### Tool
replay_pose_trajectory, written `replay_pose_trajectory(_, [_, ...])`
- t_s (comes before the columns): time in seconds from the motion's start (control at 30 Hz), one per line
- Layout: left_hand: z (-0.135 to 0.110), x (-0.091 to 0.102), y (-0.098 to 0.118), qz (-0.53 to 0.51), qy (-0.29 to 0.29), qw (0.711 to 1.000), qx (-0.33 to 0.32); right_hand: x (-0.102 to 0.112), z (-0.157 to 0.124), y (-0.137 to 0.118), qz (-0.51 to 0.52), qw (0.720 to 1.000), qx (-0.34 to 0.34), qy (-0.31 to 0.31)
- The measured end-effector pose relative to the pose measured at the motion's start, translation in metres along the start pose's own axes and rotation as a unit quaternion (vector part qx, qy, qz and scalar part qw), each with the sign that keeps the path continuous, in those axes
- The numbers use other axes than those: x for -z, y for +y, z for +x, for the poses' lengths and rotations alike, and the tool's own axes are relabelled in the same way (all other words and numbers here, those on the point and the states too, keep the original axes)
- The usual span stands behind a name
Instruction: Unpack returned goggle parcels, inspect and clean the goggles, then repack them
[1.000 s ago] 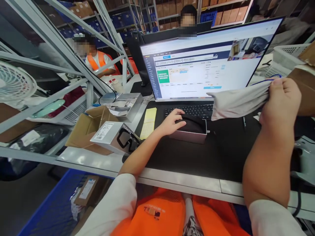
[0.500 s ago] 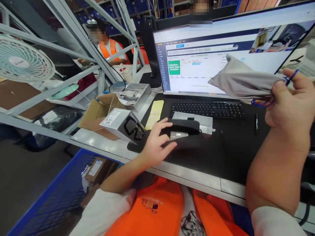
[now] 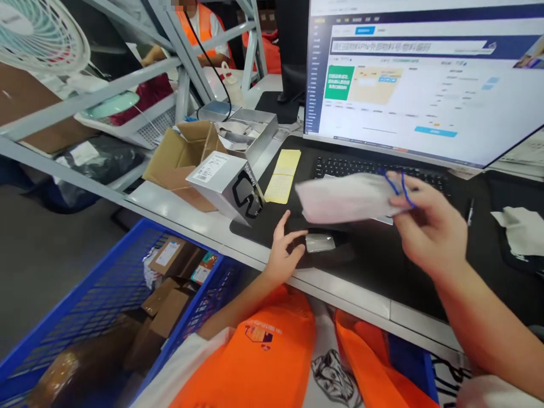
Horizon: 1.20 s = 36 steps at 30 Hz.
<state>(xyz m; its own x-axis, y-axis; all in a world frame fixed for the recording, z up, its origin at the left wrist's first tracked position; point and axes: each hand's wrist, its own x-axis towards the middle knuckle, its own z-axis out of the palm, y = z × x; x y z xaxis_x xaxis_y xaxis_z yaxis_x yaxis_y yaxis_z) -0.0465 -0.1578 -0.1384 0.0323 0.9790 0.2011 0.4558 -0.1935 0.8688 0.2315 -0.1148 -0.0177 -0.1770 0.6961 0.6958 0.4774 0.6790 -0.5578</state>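
Pouch (image 3: 340, 198) lowered — right hand (image 3: 433, 229) pinching it, bare mat (image 3: 380, 263) nearby; left hand (image 3: 283, 255) splayed near desk edge (image 3: 361, 296).

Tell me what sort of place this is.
Likely a warehouse workstation: a blue crate holding brown boxes stands low by the desk, a large monitor faces the person, and orange vests are worn.

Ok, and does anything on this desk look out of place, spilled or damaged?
No spill or obvious damage shows. What looks untidy is the crumpled pale material at the right of the desk, bunched up rather than laid flat. The pouch in the right hand is blurred, so I can't judge its condition.
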Motion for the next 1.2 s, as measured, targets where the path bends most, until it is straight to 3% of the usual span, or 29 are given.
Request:
replay_pose_trajectory(0.13, [0.005, -0.001, -0.008, -0.065, -0.059, 0.996, 0.009, -0.002, -0.041, 0.005, -0.029, 0.985, 0.161, -0.047])
replay_pose_trajectory(0.27, [0.008, 0.005, -0.008, -0.102, -0.099, 0.990, 0.015, -0.023, -0.066, 0.012, 0.061, 0.964, 0.220, -0.134])
replay_pose_trajectory(0.33, [0.007, 0.006, -0.006, -0.104, -0.101, 0.989, 0.014, -0.037, -0.073, 0.012, 0.111, 0.960, 0.192, -0.172])
replay_pose_trajectory(0.5, [0.000, 0.003, -0.008, -0.081, -0.097, 0.992, -0.001, -0.054, -0.085, 0.018, 0.199, 0.955, 0.035, -0.215])
replay_pose_trajectory(0.63, [-0.002, -0.001, -0.015, -0.075, -0.103, 0.992, 0.002, -0.047, -0.082, 0.033, 0.033, 0.982, 0.025, -0.185])
replay_pose_trajectory(0.77, [0.000, -0.001, -0.018, -0.075, -0.105, 0.992, -0.003, -0.037, -0.076, 0.034, -0.107, 0.978, -0.012, -0.177])
replay_pose_trajectory(0.97, [0.000, -0.003, -0.020, -0.136, -0.053, 0.989, -0.008, -0.038, -0.077, 0.017, -0.104, 0.975, -0.021, -0.195])
replay_pose_trajectory(1.2, [0.004, 0.000, -0.019, -0.115, 0.006, 0.993, 0.027, -0.040, -0.063, 0.027, -0.095, 0.936, -0.177, -0.289])
